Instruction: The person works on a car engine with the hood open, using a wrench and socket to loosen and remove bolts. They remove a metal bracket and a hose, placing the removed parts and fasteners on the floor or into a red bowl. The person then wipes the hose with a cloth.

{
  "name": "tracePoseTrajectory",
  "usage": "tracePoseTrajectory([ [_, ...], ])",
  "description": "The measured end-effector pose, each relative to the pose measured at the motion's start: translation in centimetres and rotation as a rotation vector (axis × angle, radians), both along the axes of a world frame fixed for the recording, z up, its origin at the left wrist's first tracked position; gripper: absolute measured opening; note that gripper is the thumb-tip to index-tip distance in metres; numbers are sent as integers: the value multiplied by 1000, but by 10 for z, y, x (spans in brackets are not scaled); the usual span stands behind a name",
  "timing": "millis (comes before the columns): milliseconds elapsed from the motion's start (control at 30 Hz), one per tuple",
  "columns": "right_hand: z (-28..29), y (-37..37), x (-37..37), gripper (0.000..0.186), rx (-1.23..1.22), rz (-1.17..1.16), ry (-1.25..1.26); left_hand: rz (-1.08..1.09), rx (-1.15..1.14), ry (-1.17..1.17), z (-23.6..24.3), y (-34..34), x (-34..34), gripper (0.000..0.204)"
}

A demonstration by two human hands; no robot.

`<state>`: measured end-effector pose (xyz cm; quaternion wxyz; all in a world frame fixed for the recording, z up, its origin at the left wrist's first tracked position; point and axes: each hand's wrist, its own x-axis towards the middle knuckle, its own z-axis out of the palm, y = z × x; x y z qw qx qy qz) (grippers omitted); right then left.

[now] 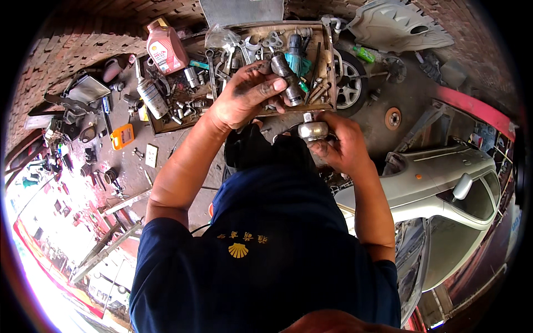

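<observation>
My left hand [248, 95] pinches a dark, worn steel socket [285, 79] between thumb and fingers. The socket is long, tilted, and held above the tool tray [250, 26]. Lower and to the right, my right hand [343, 143] is closed round a ratchet wrench with a shiny round head [313, 131]. Its square drive [308, 117] points up toward the tray. The socket and the drive are apart. Most of the wrench's handle is hidden by my right hand. Grime darkens the fingers of both hands.
Beyond my hands, the tray holds spanners [247, 51], a teal power drill [296, 55] and loose sockets. A red oil jug [166, 49] and a spray can [152, 99] stand left. A wheel [350, 80] lies right of the tray, and a silver car [438, 172] stands further right.
</observation>
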<state>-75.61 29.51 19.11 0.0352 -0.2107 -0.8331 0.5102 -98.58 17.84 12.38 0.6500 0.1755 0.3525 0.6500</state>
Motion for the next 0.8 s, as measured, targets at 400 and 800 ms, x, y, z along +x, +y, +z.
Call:
tracePoseTrajectory([
  [400, 10, -7, 42, 46, 486, -120, -101, -265, -69, -274, -6, 39, 55, 36],
  [800, 34, -133, 205, 54, 557, -698, -52, -933, 81, 1, 52, 57, 210, 52],
])
